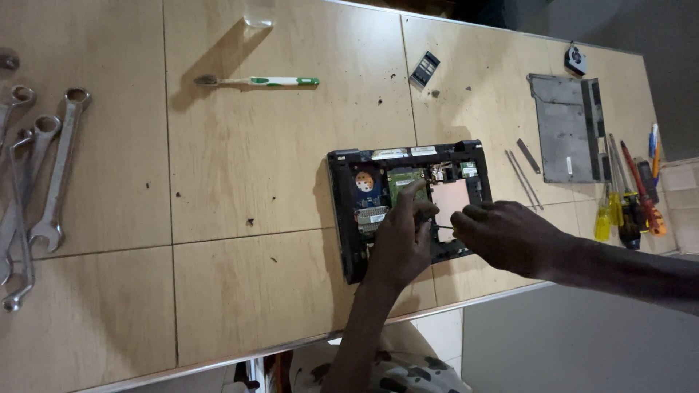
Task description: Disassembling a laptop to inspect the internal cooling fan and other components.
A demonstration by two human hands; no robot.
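Here, left hand fingers pinched on the opened laptop's board, right hand gripping a thin tool — wrenches well apart.

Wooden panelled worktable with the items resting on it.

An opened black laptop chassis lies near the front edge. At the left lie several combination spanners; toward the far side, a green-and-white toothbrush and a small dark component. At the right lie a grey cover panel, a small fan, two thin metal strips and a cluster of screwdrivers.
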